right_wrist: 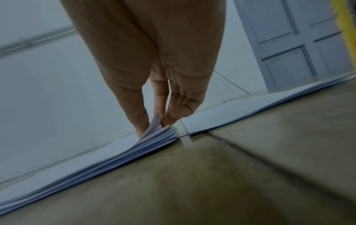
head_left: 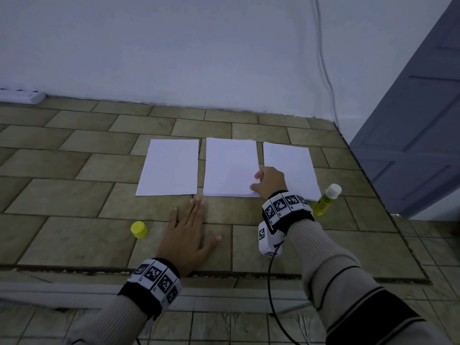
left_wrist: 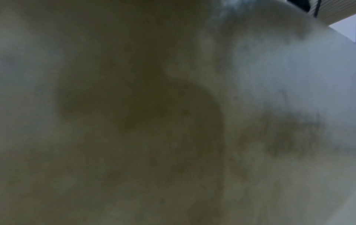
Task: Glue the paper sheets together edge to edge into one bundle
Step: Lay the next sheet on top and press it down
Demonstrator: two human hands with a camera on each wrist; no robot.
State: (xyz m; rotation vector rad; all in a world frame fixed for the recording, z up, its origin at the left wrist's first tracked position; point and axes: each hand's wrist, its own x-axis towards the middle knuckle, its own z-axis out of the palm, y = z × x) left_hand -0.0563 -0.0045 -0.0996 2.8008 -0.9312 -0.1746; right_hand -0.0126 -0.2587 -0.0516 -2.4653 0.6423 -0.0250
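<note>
Three lots of white paper lie side by side on the tiled floor: a left sheet (head_left: 170,168), a middle stack (head_left: 230,166) and a right sheet (head_left: 290,168). My right hand (head_left: 270,181) pinches the top sheets at the middle stack's near right corner (right_wrist: 154,129), thumb and fingers lifting them a little. My left hand (head_left: 186,235) lies flat on the floor in front of the papers, fingers straight. An uncapped glue stick (head_left: 326,199) with a yellow body stands right of my right wrist. Its yellow cap (head_left: 139,229) sits left of my left hand. The left wrist view is only blur.
A white wall (head_left: 199,58) rises just behind the papers. A grey-blue door (head_left: 423,120) stands at the right. A white power strip (head_left: 22,95) lies at the far left by the wall. A black cable (head_left: 271,295) runs from my right wrist.
</note>
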